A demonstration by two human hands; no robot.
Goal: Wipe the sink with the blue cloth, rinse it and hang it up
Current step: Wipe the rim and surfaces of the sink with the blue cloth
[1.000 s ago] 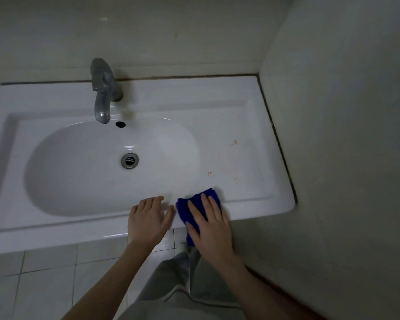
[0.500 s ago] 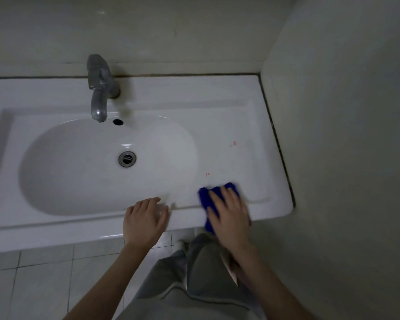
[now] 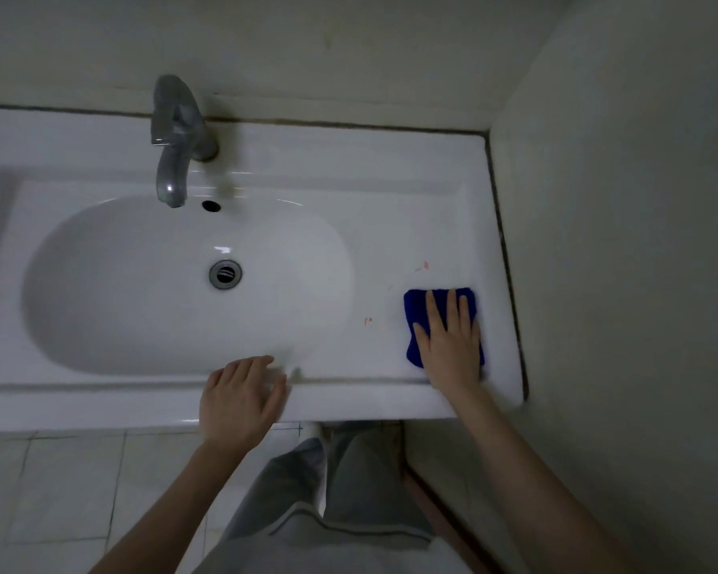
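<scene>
- Right now the blue cloth lies folded flat on the sink's level ledge, at the right of the frame, between the oval basin and the side wall.
- The right hand lies palm-down on top of the cloth. Its fingers are straight and slightly spread, pressing rather than gripping, and they point toward the back wall. Blue shows past the fingertips and along the left side of the hand.
- The left hand rests on the front rim of the sink, lower centre of the frame, just beside the basin's near edge. Its fingers are straight and close together and hold nothing.
- Small reddish marks sit on the ledge: one just above the cloth, another to its left, near the basin.
- A metal faucet stands at the back rim, upper left of centre, its spout over the basin. An overflow hole is just beside the spout tip.
- The round metal drain sits in the basin floor.
- Grey trousers and a pale tiled floor fill the bottom of the frame.
</scene>
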